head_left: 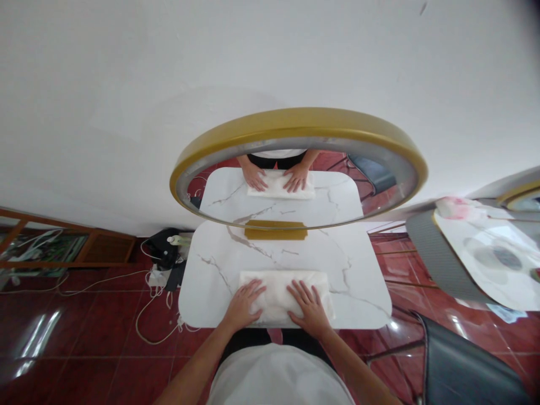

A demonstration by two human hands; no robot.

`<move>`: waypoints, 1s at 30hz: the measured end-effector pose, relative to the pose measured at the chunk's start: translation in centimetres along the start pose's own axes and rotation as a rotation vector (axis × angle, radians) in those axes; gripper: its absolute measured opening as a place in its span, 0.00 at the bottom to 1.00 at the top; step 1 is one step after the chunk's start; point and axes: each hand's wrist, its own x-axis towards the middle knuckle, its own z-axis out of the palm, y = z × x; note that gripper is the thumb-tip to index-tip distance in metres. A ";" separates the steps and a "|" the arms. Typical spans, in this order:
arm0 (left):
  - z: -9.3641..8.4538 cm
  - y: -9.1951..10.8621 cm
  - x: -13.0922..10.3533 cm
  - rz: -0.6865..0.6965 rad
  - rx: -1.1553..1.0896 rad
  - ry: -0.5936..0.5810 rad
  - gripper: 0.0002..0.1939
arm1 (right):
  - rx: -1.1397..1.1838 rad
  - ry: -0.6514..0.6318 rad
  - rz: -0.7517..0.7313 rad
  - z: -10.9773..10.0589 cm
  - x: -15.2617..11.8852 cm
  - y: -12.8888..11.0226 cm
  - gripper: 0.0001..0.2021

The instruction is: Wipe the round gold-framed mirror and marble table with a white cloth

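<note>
A white folded cloth or soft pad (276,292) lies at the near edge of a white marbled table (363,281); its exact kind I cannot make out. My left hand (244,304) rests flat on its left part, fingers stretched toward the middle. On its right part lies my right hand (309,308), palm down with the fingers spread. Neither hand grips anything. A gold-framed oval mirror (304,205) stands on the table behind the cloth and reflects both hands and the cloth.
Left of the table, a black bag-like object (162,247) and white cables (145,332) lie on the red tiled floor. A black chair (464,360) stands at the right. Farther right is a second white table (485,253) with a pink-and-white bundle (453,208).
</note>
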 end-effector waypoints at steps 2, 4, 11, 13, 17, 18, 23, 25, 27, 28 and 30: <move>-1.0 -0.5 1.8 -0.012 0.003 0.021 0.37 | -0.019 0.029 0.035 -0.3 1.9 0.3 0.34; -2.1 -1.0 3.8 -0.030 0.000 0.050 0.37 | -0.031 0.049 0.065 -0.8 4.2 0.7 0.33; -5.0 -2.2 8.8 -0.108 -0.047 0.139 0.33 | -0.035 0.087 0.147 -3.2 10.4 1.2 0.34; -4.9 -2.2 9.0 -0.126 -0.057 0.139 0.33 | -0.031 0.093 0.167 -3.4 10.7 0.9 0.34; -3.4 -1.4 7.8 -0.186 -0.058 0.136 0.33 | -0.019 0.085 0.174 -2.8 9.1 0.2 0.34; -3.0 -1.1 7.3 -0.196 -0.057 0.129 0.33 | -0.014 0.079 0.171 -2.6 8.4 0.0 0.34; -0.5 0.4 3.2 -0.148 -0.059 0.062 0.35 | 0.015 0.038 0.129 -1.4 3.4 -0.9 0.35; 0.4 1.0 1.3 -0.119 -0.064 0.046 0.36 | 0.036 0.008 0.110 -1.1 1.3 -1.4 0.37; 1.2 1.5 -0.4 -0.102 -0.069 0.028 0.37 | 0.061 -0.034 0.099 -0.9 -0.5 -1.8 0.38; 1.6 1.7 -1.2 -0.097 -0.072 0.016 0.38 | 0.073 -0.057 0.095 -0.7 -1.3 -2.0 0.39; 2.2 1.9 -2.3 -0.086 -0.077 -0.013 0.39 | 0.090 -0.093 0.088 -0.5 -2.3 -2.1 0.39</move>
